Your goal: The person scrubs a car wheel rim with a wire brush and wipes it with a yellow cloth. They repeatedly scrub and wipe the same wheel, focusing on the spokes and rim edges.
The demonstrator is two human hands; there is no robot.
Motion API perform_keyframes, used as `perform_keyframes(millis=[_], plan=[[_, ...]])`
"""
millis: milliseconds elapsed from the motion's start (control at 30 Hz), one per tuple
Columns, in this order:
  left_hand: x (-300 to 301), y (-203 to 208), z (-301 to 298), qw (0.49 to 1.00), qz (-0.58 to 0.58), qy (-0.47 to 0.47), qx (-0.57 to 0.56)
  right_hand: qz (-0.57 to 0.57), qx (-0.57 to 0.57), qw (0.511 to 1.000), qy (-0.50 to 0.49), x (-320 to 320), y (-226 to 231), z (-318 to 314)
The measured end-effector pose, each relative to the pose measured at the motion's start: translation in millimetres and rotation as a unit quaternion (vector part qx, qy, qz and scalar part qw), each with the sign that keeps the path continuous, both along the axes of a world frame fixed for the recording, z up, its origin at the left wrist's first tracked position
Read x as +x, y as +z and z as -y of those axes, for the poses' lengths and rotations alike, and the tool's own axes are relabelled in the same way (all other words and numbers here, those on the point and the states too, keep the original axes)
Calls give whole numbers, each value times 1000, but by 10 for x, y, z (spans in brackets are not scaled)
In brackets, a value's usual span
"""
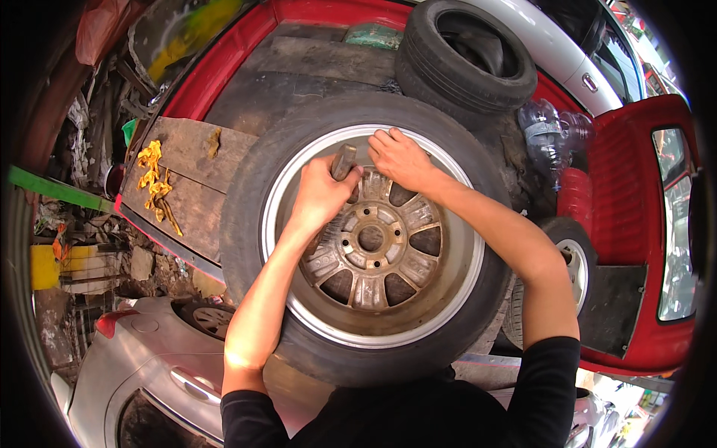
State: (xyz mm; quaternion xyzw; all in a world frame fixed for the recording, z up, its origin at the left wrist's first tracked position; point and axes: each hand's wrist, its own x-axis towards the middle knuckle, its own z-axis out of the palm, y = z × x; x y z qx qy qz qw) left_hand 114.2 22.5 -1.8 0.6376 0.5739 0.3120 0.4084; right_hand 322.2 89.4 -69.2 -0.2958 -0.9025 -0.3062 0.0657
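A large tyre (254, 187) on an alloy wheel (371, 291) lies flat in front of me, its spokes and hub dirty brown. My left hand (323, 190) is closed around a hammer (343, 162), whose blunt, worn head sticks up above the fist over the upper left spokes. My right hand (403, 158) is at the far inner edge of the silver rim (467, 299). Its fingers are bent and pressed together there, and anything between them is hidden. Both forearms reach across the tyre.
The wheel rests on the red truck's bed (280, 97). Beyond it lies a loose tyre (467, 63), with clear plastic bottles (549, 134) to its right. A smaller wheel (575, 269) stands at right. Yellow crumpled scraps (153, 179) lie on boards at left. A silver car (142, 358) is near left.
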Motion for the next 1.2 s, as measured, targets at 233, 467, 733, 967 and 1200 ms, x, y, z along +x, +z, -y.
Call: perform_keyframes(millis=[233,467,733,967,1200], plan=[[-95,71,0,998,57,28,6,30,-90,990,-104,590,-8,523],[4,171,-3,999,12,30,36,18,-30,999,9,149,-76,86],[-190,155,-27,996,28,76,48,-5,-59,998,-2,59,-132,134],[-62,165,-106,993,28,74,89,63,-111,992,8,271,-138,175],[-79,153,-112,987,-1,91,131,13,-64,990,124,-243,-346,-138]])
